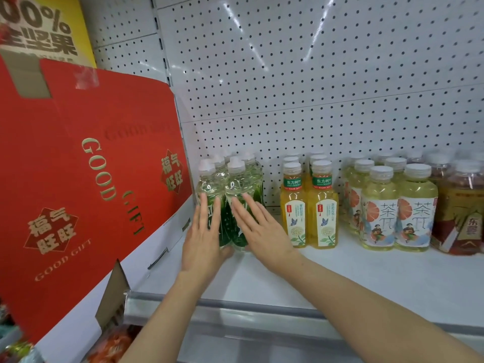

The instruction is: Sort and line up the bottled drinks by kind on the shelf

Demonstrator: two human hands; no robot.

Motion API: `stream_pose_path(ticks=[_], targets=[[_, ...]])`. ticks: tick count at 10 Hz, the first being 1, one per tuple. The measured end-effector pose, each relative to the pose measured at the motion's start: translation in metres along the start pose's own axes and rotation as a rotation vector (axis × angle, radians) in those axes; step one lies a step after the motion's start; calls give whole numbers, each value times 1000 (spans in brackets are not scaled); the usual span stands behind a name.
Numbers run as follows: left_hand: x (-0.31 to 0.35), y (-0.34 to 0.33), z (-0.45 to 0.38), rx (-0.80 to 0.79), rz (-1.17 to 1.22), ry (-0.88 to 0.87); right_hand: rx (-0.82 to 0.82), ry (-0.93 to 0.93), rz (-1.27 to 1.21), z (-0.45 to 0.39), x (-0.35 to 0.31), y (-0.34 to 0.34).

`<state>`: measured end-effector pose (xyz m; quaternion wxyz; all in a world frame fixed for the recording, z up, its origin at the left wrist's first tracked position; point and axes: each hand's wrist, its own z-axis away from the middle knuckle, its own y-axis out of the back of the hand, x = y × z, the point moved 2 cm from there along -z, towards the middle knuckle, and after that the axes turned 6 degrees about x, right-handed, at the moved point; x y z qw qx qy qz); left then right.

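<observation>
Left grip: the left hand (201, 239) lies flat, fingers straight and together, palm pressed on the front of the near left green-label bottle (209, 203); it closes round nothing.
Right grip: the right hand (262, 229) is likewise flat and spread, palm against the near right green-label bottle (237, 195), fingers pointing up and left; nothing is clasped.
Green-label bottles: clear liquid, white caps, dark green wrap on the lower half; they stand upright in two files running from near to far at the left end of the shelf (327, 279). About six caps show, but the far ones blur together, so the count is not sure.
Yellow tea bottles (309, 205): just right of the right hand, two files, upright; golden liquid, white caps, a green band at the neck and a pale label with a blue butterfly. Six caps show.
Pale citrus-label bottles (395, 208): further right, wider bodies, pale yellow liquid, white label with orange fruit slices and a large character. Two stand at the near edge of the group, at least three more behind.
Brown tea bottles (463, 218): at the far right edge, amber liquid with a red label; partly cut off, number cannot be told.
Red carton (78, 179): large, gold "GOOD GIFT" lettering, leaning at the left, touching the shelf edge beside the green-label bottles.
Pegboard (314, 74): white, perforated, behind all the rows.
</observation>
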<state>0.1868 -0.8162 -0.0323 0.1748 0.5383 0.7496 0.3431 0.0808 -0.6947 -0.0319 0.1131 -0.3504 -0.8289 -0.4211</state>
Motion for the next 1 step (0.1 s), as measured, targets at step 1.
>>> stream_pose_path(ticks=[1], targets=[[11,4,21,3,124,53,82,-121,-164,22,-7,10]])
